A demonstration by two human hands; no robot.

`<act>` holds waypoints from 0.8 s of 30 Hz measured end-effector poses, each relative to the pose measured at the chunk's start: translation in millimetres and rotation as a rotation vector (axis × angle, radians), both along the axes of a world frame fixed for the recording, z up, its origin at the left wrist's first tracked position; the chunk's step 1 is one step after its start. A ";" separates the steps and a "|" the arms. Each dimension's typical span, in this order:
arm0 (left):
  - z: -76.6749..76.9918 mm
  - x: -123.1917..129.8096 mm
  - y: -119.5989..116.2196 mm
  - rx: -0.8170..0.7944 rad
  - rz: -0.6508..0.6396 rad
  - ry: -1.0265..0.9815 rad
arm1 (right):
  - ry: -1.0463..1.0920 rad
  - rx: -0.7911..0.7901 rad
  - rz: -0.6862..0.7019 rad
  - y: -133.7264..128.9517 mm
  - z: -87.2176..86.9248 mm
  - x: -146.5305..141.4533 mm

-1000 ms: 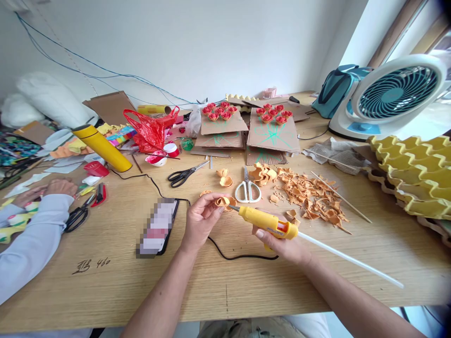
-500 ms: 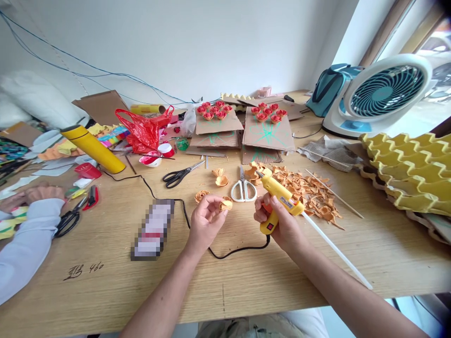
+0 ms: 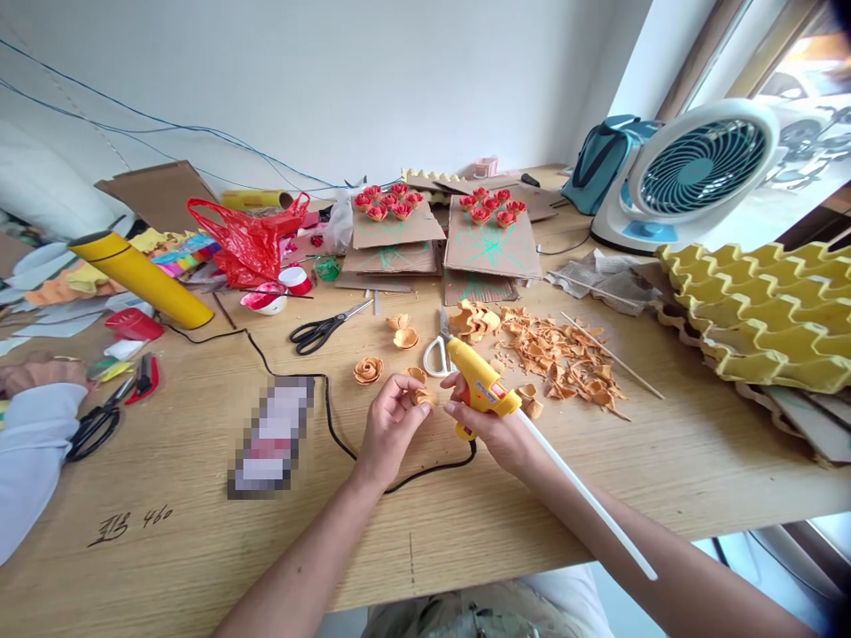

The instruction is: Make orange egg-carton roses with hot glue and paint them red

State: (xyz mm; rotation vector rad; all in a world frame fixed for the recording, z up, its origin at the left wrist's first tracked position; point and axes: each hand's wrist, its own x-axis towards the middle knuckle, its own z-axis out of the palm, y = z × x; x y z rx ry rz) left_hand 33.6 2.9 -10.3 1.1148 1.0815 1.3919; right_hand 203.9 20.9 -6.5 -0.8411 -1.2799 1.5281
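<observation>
Between the fingertips of my left hand (image 3: 392, 424) is a small orange petal piece (image 3: 424, 399). My right hand (image 3: 488, 421) is wrapped round a yellow glue gun (image 3: 480, 377), its nozzle pointing up and left and a long white glue stick (image 3: 585, 496) sticking out behind. My right fingertips are close to the petal piece. Past my hands lie a rolled orange flower (image 3: 368, 370), loose cupped petals (image 3: 405, 338) and white-handled scissors (image 3: 436, 356), partly hidden by the gun. A heap of orange scraps (image 3: 558, 350) spreads to the right.
Black scissors (image 3: 323, 333) and a blurred phone-like object (image 3: 272, 436) lie left, near the black cord (image 3: 331, 425). Red flowers stand on cardboard (image 3: 492, 248) behind. Yellow egg trays (image 3: 764, 310) and a fan (image 3: 698, 173) are right. Another person's sleeve (image 3: 36, 461) is far left.
My right hand has brought the glue gun left, closer to my left hand, with its fingertips now near the petal piece. The view has shifted slightly right.
</observation>
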 end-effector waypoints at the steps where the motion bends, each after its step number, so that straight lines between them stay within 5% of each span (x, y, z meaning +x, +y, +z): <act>1: -0.7 1.0 -0.3 -0.003 -0.011 -0.013 | -0.017 0.006 0.017 -0.3 0.7 -1.2; 12: -3.6 6.7 -3.4 0.036 -0.053 0.012 | -0.122 0.117 -0.031 5.5 -24.7 -10.8; 24: -5.4 2.6 -3.6 0.312 -0.006 0.395 | -0.089 0.182 -0.076 4.2 -24.8 -10.9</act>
